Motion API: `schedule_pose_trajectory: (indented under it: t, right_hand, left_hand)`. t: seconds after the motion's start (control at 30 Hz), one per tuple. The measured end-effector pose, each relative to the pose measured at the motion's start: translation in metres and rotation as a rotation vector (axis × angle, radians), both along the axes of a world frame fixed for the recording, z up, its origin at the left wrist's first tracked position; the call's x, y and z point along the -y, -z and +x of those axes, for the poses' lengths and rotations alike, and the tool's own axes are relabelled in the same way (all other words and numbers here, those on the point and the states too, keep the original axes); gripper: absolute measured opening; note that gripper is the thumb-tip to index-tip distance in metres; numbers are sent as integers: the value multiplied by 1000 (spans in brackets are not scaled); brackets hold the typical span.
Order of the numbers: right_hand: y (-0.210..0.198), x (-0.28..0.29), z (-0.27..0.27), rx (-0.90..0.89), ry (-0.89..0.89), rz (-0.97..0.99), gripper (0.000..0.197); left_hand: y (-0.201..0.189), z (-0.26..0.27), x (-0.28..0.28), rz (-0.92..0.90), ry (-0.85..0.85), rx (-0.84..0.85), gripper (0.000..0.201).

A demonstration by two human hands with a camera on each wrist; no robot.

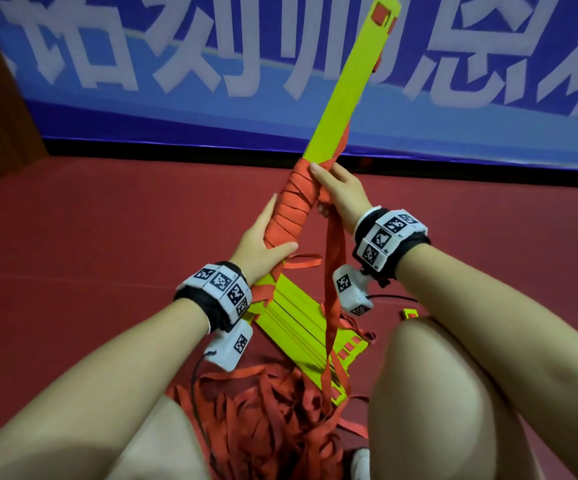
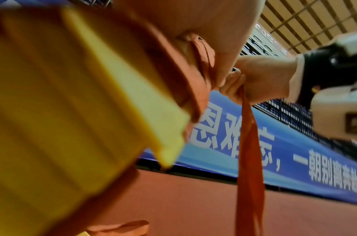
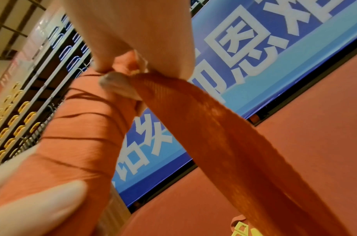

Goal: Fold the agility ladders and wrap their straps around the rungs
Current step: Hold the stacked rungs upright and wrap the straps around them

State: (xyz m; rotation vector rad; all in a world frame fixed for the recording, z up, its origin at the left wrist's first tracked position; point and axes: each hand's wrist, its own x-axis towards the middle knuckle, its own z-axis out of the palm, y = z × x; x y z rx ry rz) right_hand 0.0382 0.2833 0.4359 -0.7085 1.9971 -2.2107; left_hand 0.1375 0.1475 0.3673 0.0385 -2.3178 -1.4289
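Left hand clasps the flat, stiff yellow-green plastic rung bundle, raised upright, at its orange-wrapped middle; right hand pinches the limp orange woven strap, probably light and slack unless pulled taut.

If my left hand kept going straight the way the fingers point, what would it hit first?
Probably nothing near: the left hand points up and away along the wrapped strap, towards the blue banner beyond. Depth is unclear.
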Motion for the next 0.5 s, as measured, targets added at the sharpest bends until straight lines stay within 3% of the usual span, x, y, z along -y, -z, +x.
schedule_pose_trajectory:
  t: [0.07, 0.17, 0.27, 0.4, 0.5]
  right_hand:
    - [2, 3, -2, -16, 86, 46, 8]
    - [12, 12, -7, 67, 193, 11, 15]
    - [22, 22, -12, 152, 213, -17, 16]
    - [33, 25, -13, 173, 292, -2, 41]
    - [42, 21, -20, 116, 332, -53, 41]
  left_hand:
    - [-2, 2, 3, -185, -122, -1, 88]
    - [-4, 3, 6, -602, -313, 103, 83]
    - [2, 3, 1, -818, -392, 154, 79]
    - [9, 1, -4, -945, -401, 119, 75]
    - [5, -4, -1, -805, -297, 76, 68]
